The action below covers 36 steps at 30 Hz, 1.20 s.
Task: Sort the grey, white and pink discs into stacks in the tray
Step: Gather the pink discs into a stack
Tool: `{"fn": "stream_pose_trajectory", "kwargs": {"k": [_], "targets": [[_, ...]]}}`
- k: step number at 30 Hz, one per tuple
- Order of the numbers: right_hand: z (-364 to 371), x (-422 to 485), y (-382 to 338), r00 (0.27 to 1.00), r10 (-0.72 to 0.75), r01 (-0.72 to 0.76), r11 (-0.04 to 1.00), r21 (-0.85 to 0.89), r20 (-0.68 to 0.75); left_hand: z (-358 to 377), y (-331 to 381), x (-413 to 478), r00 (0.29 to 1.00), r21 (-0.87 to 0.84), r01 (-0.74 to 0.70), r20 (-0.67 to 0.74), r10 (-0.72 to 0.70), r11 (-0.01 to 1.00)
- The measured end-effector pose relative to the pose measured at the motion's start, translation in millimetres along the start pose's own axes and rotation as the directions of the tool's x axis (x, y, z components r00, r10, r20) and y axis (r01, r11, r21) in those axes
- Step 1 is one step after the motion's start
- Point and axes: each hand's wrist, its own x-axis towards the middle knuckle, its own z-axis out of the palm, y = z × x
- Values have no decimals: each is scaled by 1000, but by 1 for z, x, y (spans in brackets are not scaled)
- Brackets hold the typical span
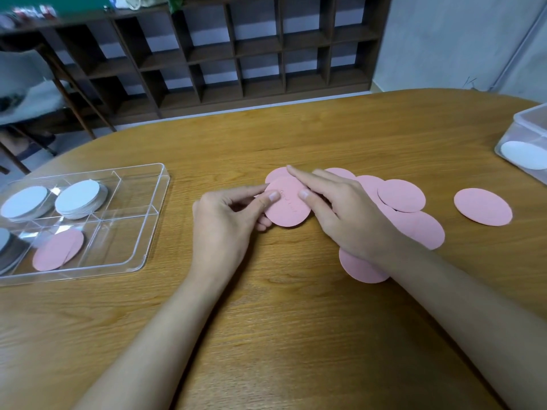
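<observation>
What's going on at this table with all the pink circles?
A person is sorting discs by colour. Their left hand pinches the edge of a pink disc at the near end of a loose pile on the table. The right hand lies over that pile, with its thumb on the same disc. The clear tray on the left already holds white stacks, a grey stack and some pink discs.

Soft, even light falls from above; the counter (296,335) is bright, with only faint shadows under my left hand (228,214) and right hand (349,214). The pink disc (288,210) between them looks sharp. The clear tray (158,214) catches pale glare. Far shelves (236,54) bow at the wide-angle edges, and the top left corner blurs.
</observation>
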Motion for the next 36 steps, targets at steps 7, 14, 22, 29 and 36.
{"fn": "stream_pose_trajectory", "kwargs": {"k": [7, 14, 22, 29, 36], "targets": [[1, 2, 2, 1000, 21, -21, 999, -47, -9, 0, 5, -3, 996, 97, -84, -13, 86, 992], [-6, 4, 11, 988, 112, -120, 990, -73, -105, -11, -19, 11, 974, 588, -202, 203, 98, 784], [-12, 5, 15, 975, 179, -188, 980, -62, -128, -16, -24, 12, 962, 617, -242, 255, 100, 749], [-9, 4, 14, 976, 189, -196, 979, -53, -104, -18, -14, 13, 973, 463, -212, 179, 143, 860], [-8, 3, 13, 974, 183, -190, 981, -48, -131, -17, -8, 10, 973, 410, -232, 98, 210, 882]]}}
